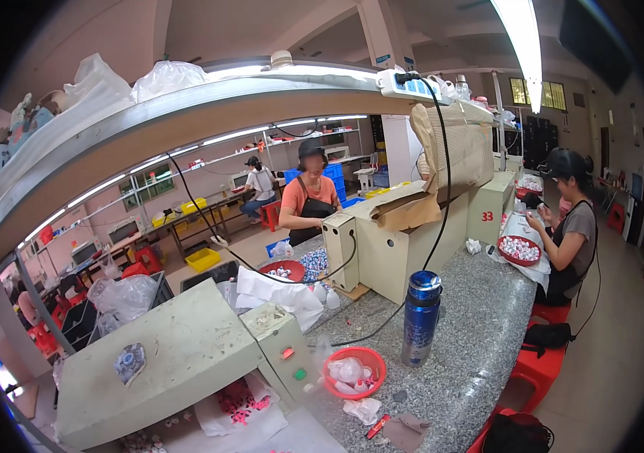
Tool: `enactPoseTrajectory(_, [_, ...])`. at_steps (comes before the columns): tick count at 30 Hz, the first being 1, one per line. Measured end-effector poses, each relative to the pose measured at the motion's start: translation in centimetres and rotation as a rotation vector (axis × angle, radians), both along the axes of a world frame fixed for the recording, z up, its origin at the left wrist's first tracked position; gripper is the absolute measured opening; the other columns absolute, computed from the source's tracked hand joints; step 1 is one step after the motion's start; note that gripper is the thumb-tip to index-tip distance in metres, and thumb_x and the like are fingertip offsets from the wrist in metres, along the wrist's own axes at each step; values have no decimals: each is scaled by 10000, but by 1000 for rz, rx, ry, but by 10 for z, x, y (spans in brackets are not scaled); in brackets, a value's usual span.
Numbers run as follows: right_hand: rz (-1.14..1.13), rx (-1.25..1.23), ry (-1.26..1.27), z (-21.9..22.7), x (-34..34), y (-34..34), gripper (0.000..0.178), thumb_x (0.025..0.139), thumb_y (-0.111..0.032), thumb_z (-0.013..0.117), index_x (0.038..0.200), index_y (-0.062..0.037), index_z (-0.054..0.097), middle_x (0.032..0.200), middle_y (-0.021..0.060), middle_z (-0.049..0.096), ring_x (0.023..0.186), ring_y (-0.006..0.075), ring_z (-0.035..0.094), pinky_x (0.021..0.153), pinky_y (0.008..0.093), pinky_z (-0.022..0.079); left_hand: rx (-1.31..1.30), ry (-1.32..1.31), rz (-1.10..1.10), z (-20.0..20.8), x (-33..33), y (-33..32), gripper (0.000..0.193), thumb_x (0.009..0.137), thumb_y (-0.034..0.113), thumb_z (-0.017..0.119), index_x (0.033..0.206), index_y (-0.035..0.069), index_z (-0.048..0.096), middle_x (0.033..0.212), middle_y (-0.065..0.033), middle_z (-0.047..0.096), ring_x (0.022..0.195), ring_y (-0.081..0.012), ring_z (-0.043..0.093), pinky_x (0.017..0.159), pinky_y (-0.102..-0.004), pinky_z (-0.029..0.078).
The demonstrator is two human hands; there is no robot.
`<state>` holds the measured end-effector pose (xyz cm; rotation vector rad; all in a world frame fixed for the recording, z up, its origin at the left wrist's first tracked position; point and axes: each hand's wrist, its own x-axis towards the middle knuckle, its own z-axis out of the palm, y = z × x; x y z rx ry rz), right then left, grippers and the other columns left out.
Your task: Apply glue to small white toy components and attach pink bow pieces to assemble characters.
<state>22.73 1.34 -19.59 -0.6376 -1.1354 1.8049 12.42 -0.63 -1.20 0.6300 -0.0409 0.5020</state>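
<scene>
Neither of my hands shows in the head view. Closest to the lower edge stands a pale metal machine [163, 355], its control box carrying a red and a green button [300, 374]. Small pink pieces [240, 404] lie on white cloth in its opening. Beside it on the speckled stone bench [480, 302] sits a red basket [355, 373] with white rounded pieces and a plastic bag in it. A blue metal flask [421, 321] stands upright behind the basket. In front lie a crumpled tissue [362, 410], a red marker-like stick [378, 426] and a grey-brown cloth [406, 432].
Overhead runs a shelf [246, 90] with a power strip [405, 84] and hanging black cable. A second machine [393, 249] bears cardboard. One person [311, 192] works across the bench, another [574, 226] at the right by a red basin [519, 250]. Red stools [537, 374] line the right side.
</scene>
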Motion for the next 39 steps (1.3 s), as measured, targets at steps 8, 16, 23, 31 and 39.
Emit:
enactPoseTrajectory(8, [37,66,7,8,-1,4,793,609,-392,706,1172,94,429,1046,110,559,1001,184,516,920,331,366,70,-63,7,20,8,-1,252,810,250,575,855,35,451,839,-99,480,852,-245,482,804,-356,377])
enactPoseTrajectory(16, [64,124,1,16,4,5,778,620,-396,700,1166,90,434,1044,111,560,998,193,518,920,337,366,61,-44,18,17,4,0,255,815,258,571,846,39,444,822,-95,473,857,-253,484,807,-367,379])
enactPoseTrajectory(23, [86,186,-2,24,7,9,765,629,-400,695,1161,86,439,1043,112,561,996,202,520,920,343,366,46,-16,7,10,0,-2,256,815,262,572,847,42,447,819,-92,469,846,-253,486,813,-377,384])
enactPoseTrajectory(31, [128,244,3,30,8,11,749,640,-404,689,1156,82,445,1042,113,563,993,211,522,920,349,366,61,-51,22,19,4,-4,252,817,261,571,842,43,446,816,-89,465,840,-252,487,817,-392,389])
enactPoseTrajectory(39, [160,309,-1,39,11,16,735,651,-408,684,1150,78,451,1040,114,564,990,220,524,920,356,366,51,-45,28,13,2,0,246,822,259,566,840,46,445,816,-86,462,834,-253,488,825,-405,389])
